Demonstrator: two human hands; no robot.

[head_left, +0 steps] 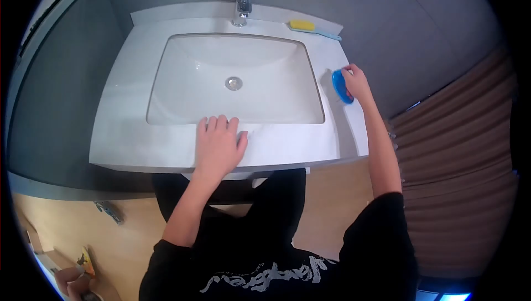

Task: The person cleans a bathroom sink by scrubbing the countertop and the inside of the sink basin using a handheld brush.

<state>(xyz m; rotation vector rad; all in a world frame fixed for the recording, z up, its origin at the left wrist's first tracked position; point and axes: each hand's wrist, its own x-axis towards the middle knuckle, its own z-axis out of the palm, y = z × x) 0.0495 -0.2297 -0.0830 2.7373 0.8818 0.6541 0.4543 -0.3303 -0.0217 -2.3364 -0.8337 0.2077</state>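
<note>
My left hand [218, 145] lies on the front rim of the white countertop [127, 140], fingers spread, with nothing held, its fingertips at the edge of the sink basin [193, 85]. On the right side of the counter, my right hand [357, 81] is closed on a blue brush [340, 86]. The brush is tilted on its side, and my fingers hide part of it. Whether its lower side touches the counter is hard to tell.
A chrome faucet [242, 3] stands behind the basin, above the drain [234, 83]. To its right lies a light blue brush with a yellow head [302, 25]. A brown pleated curtain [453, 162] hangs at the right, and a grey panel [61, 91] stands at the left.
</note>
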